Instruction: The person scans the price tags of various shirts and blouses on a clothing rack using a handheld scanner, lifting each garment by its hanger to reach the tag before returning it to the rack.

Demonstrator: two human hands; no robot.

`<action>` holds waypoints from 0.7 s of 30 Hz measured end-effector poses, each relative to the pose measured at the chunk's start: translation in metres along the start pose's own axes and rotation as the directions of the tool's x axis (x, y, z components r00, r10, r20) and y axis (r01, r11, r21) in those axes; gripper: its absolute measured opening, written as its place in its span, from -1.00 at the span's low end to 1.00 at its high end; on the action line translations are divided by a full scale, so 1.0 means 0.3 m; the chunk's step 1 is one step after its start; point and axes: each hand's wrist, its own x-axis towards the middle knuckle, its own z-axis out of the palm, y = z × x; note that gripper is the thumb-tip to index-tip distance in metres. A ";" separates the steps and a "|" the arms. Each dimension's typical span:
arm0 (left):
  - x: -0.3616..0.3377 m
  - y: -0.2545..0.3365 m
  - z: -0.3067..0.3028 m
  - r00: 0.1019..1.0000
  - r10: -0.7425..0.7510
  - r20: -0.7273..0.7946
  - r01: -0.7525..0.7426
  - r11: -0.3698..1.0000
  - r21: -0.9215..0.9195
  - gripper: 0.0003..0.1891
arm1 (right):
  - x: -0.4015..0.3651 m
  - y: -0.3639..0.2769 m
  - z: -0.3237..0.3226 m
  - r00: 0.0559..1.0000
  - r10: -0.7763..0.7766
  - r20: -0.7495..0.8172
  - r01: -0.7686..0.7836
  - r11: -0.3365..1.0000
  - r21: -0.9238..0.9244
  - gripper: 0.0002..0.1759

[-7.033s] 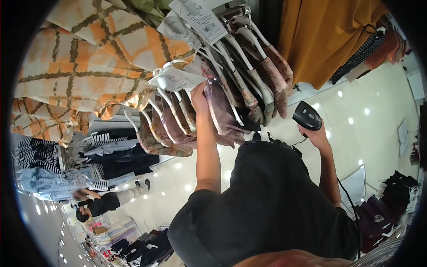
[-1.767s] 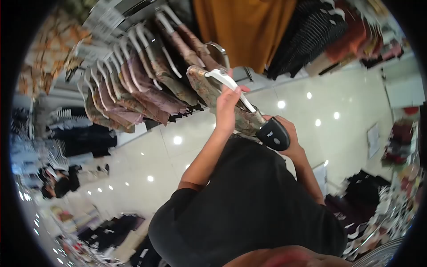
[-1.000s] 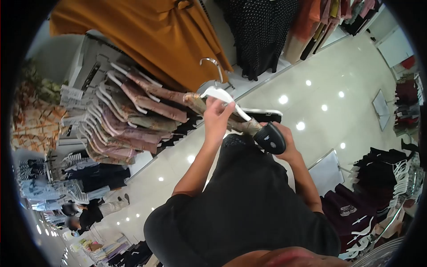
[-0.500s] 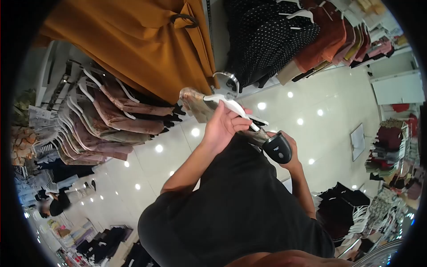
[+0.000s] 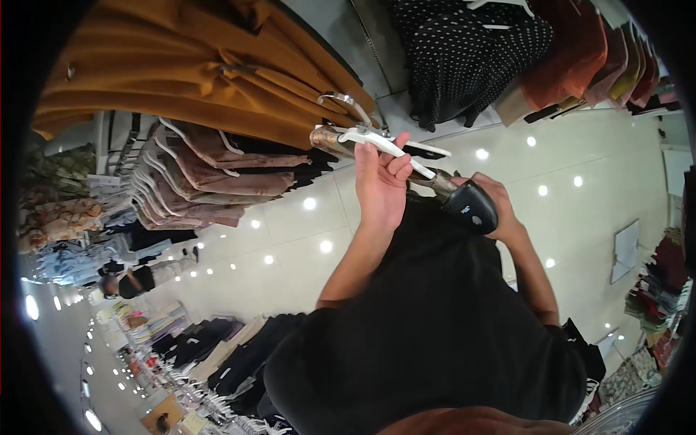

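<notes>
My left hand is closed on a white clothes hanger, its thumb and fingers wrapped round the frame. The hanger's metal hook points up, over the edge of a mustard-brown garment. A brown patterned garment on the hanger shows at its left end and again near my right hand. My right hand is closed round a black handheld device with a round button and a small pale logo. The device sits close against the hanger's right end; most of the right fingers are hidden behind it.
Racks of blouses on white hangers hang at left. A polka-dot garment and rust-red clothes hang at upper right. Folded dark clothes lie at lower left. Another person is at far left on the shiny tiled floor.
The view has turned, and my hands appear further right and higher. The hanger's hook now overlaps the mustard garment. Both hands keep their holds.
</notes>
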 end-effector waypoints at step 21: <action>0.052 -0.280 0.476 0.891 0.189 0.414 -0.294 0.933 0.207 -0.68 | -0.289 0.182 -0.588 0.979 0.031 -0.203 -0.003 0.991 0.137 -0.56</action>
